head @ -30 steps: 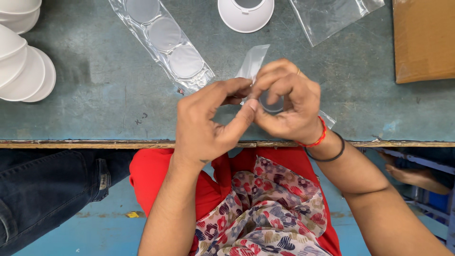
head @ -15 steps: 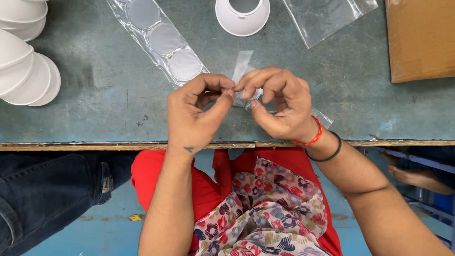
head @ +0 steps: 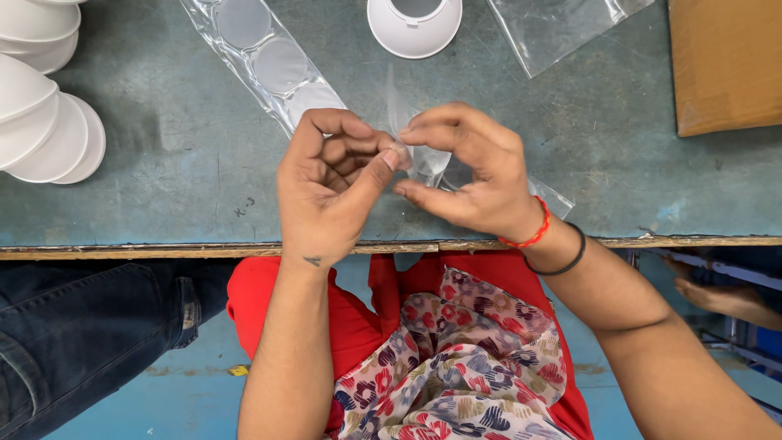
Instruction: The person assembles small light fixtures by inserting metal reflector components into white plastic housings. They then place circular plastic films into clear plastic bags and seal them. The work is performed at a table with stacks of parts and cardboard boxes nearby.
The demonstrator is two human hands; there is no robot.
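At the near edge of the worktop (head: pixel 163 204), just above my lap with its red and floral cloth (head: pixel 456 358), I have both hands working one small thing. My left hand (head: pixel 330 191) is curled almost closed, thumb and forefinger pinched on the end of a thin clear plastic strip sleeve (head: pixel 423 159). My right hand (head: pixel 468 175) is half curled, thumb and forefinger meeting the left ones at the same spot, so the sleeve sits between all four fingertips, held just above the surface. I cannot tell whether a disc is inside the pinched part; the fingers hide it.

I judge the step in hand to be parting or peeling the sleeve's end. The next move, as I read it, calls for a fine, steady pull with the fingertips, without tearing the film.

Just beyond the hands, a long clear plastic strip holding round translucent discs (head: pixel 273 61) runs away to the upper left. Past it stands a white plastic cone-shaped cup (head: pixel 414 28). To the far left lies a stack of white rounded plastic shells (head: pixel 45 122); to the far right a clear plastic bag (head: pixel 554 24) and a brown cardboard box (head: pixel 725 65). The worktop is grey-green, scuffed, with a worn wooden edge. A leg in dark jeans (head: pixel 81 326) shows at left, over a blue floor (head: pixel 187 383).
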